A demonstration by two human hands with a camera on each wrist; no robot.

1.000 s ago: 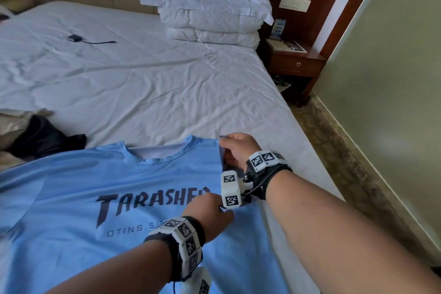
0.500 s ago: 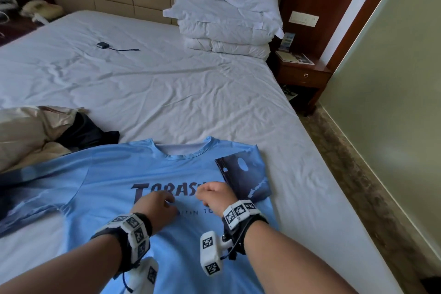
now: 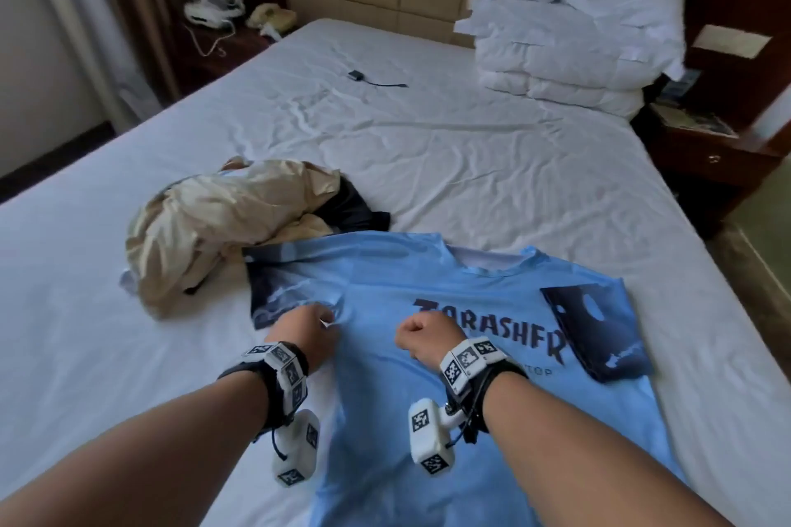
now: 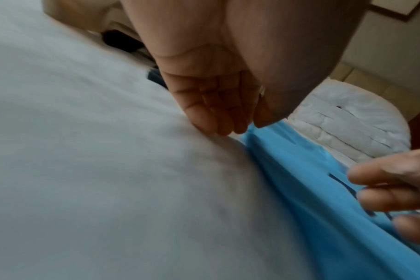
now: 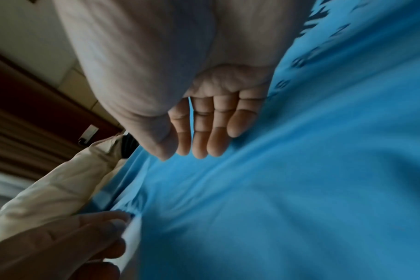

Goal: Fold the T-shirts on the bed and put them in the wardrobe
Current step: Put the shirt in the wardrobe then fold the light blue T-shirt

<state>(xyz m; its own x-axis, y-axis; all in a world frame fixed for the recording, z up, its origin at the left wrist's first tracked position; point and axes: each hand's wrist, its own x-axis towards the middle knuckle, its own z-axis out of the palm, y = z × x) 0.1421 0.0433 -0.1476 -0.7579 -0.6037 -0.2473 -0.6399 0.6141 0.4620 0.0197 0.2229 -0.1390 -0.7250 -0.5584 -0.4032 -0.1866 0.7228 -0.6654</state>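
A light blue T-shirt [image 3: 428,398] with dark lettering lies face up on the white bed [image 3: 471,167]. Its right sleeve [image 3: 599,334], dark and patterned, is folded in over the chest. My left hand [image 3: 308,325] is at the shirt's left side near the dark left sleeve [image 3: 278,295]. In the left wrist view the left hand [image 4: 242,128] pinches the shirt's edge [image 4: 264,144] against the sheet. My right hand [image 3: 417,329] hovers over the chest print. The right wrist view shows the right hand [image 5: 199,149] with loose fingers, holding nothing above the blue cloth [image 5: 300,189].
A crumpled beige garment [image 3: 222,227] and a black one [image 3: 355,210] lie just left of the shirt's shoulder. Folded white pillows [image 3: 569,34] are stacked at the headboard. A small black device with a cable [image 3: 355,75] lies mid-bed. A nightstand [image 3: 706,150] stands at the right.
Both hands moved left from the right shoulder to the shirt's left side. The right sleeve now lies folded in and released. The head view swung left.
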